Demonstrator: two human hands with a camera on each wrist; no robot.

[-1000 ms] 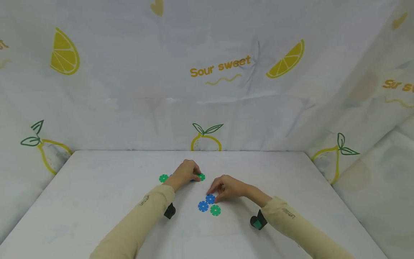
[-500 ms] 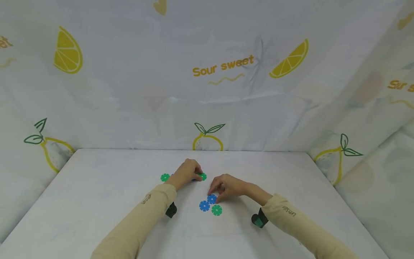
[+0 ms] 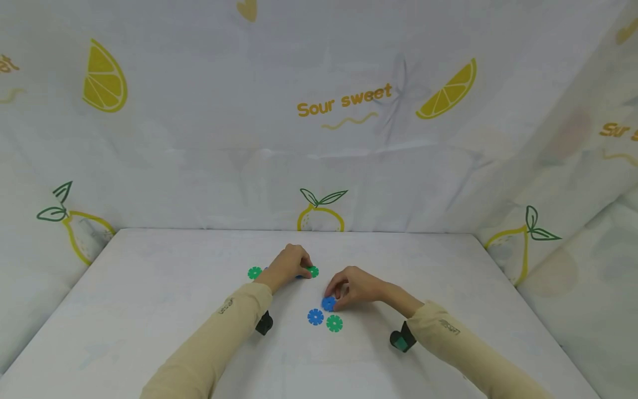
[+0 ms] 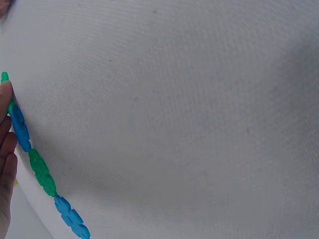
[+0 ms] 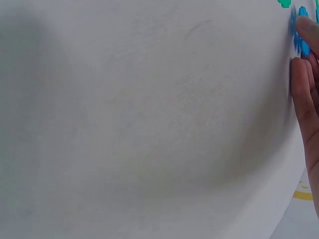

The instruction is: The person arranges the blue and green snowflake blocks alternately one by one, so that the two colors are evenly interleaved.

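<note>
On the table (image 3: pixel 124 310) | left fingers (image 3: pixel 305 259) pinch green disc (image 3: pixel 314 271) (end of chain (image 4: pixel 42 172)) | right fingers (image 3: pixel 341 302) pinch blue disc (image 3: pixel 328 303)

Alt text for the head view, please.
The right hand pinches a notched blue disc over a white table, with a second blue disc and a green disc nearer the camera. Farther back, the left hand pinches the green end disc of a partly hidden row.

The right hand (image 3: pixel 361 285) pinches a blue disc (image 3: pixel 328 304) in its fingers (image 3: pixel 336 280); the left hand (image 3: pixel 287 265) holds a green disc (image 3: pixel 314 271).
</note>
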